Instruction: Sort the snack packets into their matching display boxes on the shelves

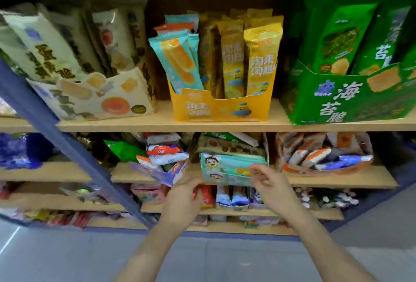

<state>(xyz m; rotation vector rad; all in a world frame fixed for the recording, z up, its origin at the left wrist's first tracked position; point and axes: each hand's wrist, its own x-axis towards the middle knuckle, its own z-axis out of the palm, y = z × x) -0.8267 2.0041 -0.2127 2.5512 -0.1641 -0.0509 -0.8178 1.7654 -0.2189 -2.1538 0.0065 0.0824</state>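
Observation:
A teal display box (225, 167) with a cartoon face stands on the second shelf, with mixed packets piled in it. My left hand (186, 194) is at its lower left corner, fingers curled, just above a red packet (207, 196); what the fingers hold is hidden. My right hand (267, 178) hovers at the box's front right edge with loosely curled fingers and nothing visible in them. On the top shelf a yellow display box (216, 110) holds yellow packets (261, 61) and teal packets (177, 61).
A cream box (94, 99) stands top left and a green seaweed box (333, 104) top right. Beside the teal box are a purple-white box (164, 174) with red-and-white packets and an orange box (326, 167). A blue shelf post (67, 146) slants across the left. Lower shelves hold more packets.

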